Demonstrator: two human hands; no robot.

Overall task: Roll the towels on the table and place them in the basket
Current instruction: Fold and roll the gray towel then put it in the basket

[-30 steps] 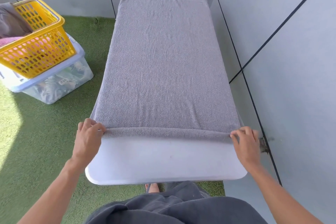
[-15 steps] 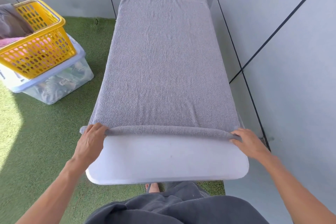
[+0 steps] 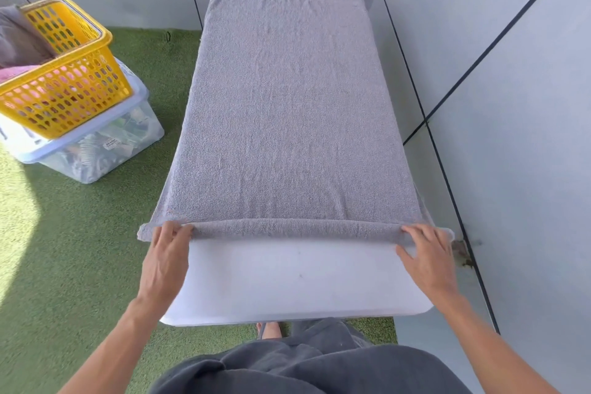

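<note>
The towel point(image 3: 287, 112) lay flat along the table point(image 3: 297, 278), only its near edge turned into a thin roll point(image 3: 294, 229); most rolling remained, and the basket point(image 3: 60, 80), far left of the left hand point(image 3: 166, 259), awaited it. Both hands rested on the roll's ends, the right hand point(image 3: 427, 261) with fingers fairly straight, the left apparently slightly curled over it.

A long white surface point(image 3: 297, 281) with rounded corners runs away from the viewer. A grey towel point(image 3: 287, 105) lies flat on it, covering all but the near strip, its near edge turned into a thin roll across the width. The surface stands on green artificial grass point(image 3: 64, 249). On the grass, far left, sits a clear lidded bin point(image 3: 96, 150) carrying a yellow basket point(image 3: 64, 89).
</note>
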